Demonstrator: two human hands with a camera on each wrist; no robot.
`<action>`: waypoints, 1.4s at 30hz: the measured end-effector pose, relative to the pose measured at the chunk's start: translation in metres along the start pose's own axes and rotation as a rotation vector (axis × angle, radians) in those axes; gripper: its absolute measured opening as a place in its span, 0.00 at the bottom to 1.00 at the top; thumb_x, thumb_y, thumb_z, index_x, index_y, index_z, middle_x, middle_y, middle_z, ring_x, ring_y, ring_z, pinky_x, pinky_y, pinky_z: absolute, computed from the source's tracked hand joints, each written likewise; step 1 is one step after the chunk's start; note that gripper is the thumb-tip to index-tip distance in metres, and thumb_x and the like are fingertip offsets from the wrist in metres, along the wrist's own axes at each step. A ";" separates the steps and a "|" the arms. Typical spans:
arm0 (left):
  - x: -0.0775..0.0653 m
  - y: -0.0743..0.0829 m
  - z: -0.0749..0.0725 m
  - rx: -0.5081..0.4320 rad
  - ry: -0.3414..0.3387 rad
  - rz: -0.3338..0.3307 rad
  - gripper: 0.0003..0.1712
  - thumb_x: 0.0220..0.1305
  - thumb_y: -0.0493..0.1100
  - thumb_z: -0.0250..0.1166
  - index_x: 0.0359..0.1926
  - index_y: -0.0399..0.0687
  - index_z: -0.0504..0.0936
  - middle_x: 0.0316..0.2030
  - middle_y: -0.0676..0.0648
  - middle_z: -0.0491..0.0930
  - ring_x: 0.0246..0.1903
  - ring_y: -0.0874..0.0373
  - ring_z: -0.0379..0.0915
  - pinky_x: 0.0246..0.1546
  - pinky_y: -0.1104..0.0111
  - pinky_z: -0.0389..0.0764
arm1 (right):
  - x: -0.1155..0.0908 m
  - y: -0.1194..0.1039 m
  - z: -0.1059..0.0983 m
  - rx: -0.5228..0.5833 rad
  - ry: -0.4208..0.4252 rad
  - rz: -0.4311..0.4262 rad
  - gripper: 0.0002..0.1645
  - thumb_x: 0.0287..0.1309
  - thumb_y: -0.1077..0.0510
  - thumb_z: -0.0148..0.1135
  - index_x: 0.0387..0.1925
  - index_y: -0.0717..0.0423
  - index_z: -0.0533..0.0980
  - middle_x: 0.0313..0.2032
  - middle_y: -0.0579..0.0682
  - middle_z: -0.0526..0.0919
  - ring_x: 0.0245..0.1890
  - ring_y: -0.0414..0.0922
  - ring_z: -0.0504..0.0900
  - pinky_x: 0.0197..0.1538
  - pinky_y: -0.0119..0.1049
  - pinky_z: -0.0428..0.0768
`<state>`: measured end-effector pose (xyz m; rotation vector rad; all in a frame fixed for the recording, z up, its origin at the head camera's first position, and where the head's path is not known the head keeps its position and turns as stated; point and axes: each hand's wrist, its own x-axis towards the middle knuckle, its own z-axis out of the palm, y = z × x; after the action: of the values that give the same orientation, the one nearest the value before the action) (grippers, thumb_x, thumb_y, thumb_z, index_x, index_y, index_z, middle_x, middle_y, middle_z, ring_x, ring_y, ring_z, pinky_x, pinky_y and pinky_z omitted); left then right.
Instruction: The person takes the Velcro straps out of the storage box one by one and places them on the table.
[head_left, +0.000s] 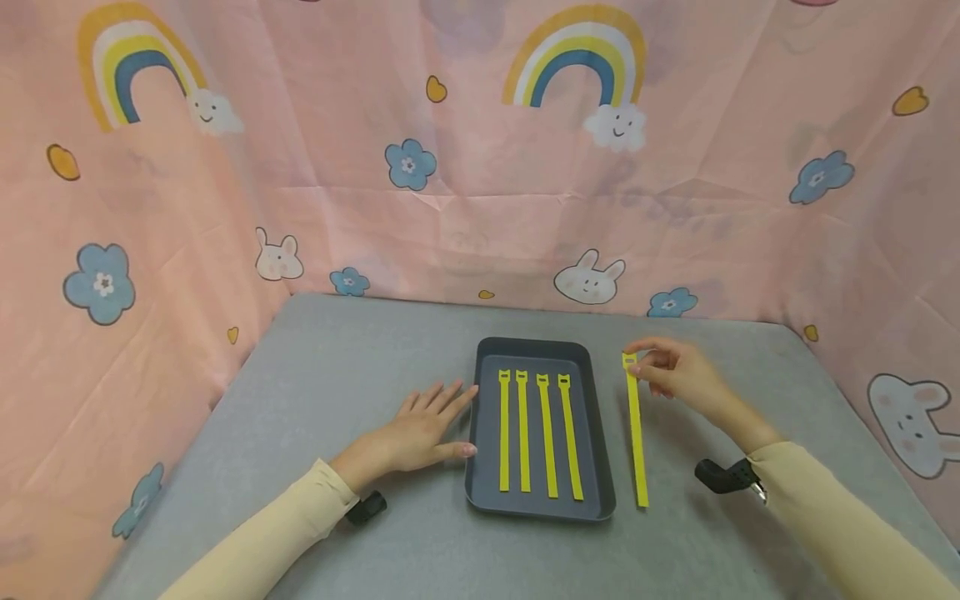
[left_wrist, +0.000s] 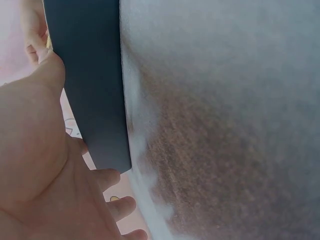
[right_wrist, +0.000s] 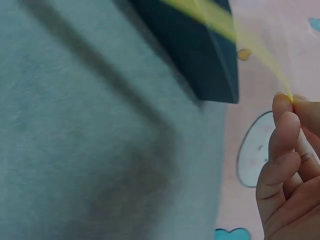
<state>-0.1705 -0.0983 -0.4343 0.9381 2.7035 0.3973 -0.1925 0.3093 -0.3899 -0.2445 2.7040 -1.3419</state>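
A dark grey rectangular tray (head_left: 488, 433) lies on the table. Inside it, several yellow cable ties (head_left: 524, 433), flat straps with slotted heads, lie lengthwise side by side, heads toward the far end. To the tray's right, my right hand (head_left: 686, 379) pinches another yellow cable tie (head_left: 637, 433) by its slotted head between thumb and fingertips, the strap hanging toward me. In the right wrist view this strap (right_wrist: 252, 47) curves away from the fingertips, above the table. My left hand (head_left: 416, 429) is spread at the tray's left side, fingertips and thumb right at the rim.
The grey table (head_left: 360, 342) carries the tray near its middle. Pink patterned cloth (head_left: 480, 242) stands behind the table and along both sides. Black wrist devices (head_left: 723, 477) sit under both forearms.
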 end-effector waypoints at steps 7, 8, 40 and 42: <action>0.000 0.000 0.000 0.001 -0.002 -0.010 0.50 0.61 0.73 0.46 0.75 0.61 0.38 0.76 0.44 0.40 0.74 0.39 0.36 0.69 0.39 0.43 | 0.006 0.022 0.008 0.032 -0.014 0.014 0.25 0.58 0.49 0.64 0.54 0.53 0.72 0.30 0.55 0.82 0.21 0.51 0.76 0.25 0.39 0.76; 0.000 0.000 0.000 0.002 -0.002 -0.012 0.49 0.61 0.73 0.46 0.75 0.61 0.38 0.76 0.45 0.40 0.74 0.39 0.36 0.69 0.39 0.43 | 0.007 0.025 0.009 0.035 -0.017 0.011 0.25 0.58 0.49 0.64 0.54 0.53 0.72 0.31 0.56 0.82 0.20 0.49 0.76 0.25 0.39 0.77; 0.000 0.002 -0.002 0.009 -0.018 -0.024 0.50 0.61 0.74 0.46 0.75 0.62 0.36 0.76 0.45 0.40 0.75 0.40 0.36 0.69 0.40 0.43 | 0.016 0.059 0.038 -0.140 0.056 -0.029 0.18 0.58 0.57 0.63 0.51 0.53 0.75 0.31 0.56 0.83 0.19 0.39 0.76 0.24 0.33 0.76; 0.000 0.002 -0.003 0.005 -0.018 -0.024 0.50 0.60 0.74 0.46 0.75 0.62 0.36 0.76 0.45 0.40 0.75 0.40 0.36 0.69 0.40 0.43 | 0.016 0.060 0.038 -0.140 0.055 -0.029 0.18 0.58 0.57 0.64 0.51 0.53 0.76 0.31 0.56 0.83 0.20 0.39 0.76 0.24 0.33 0.76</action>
<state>-0.1698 -0.0971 -0.4308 0.9046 2.6981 0.3755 -0.2075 0.3119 -0.4611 -0.2642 2.8546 -1.1852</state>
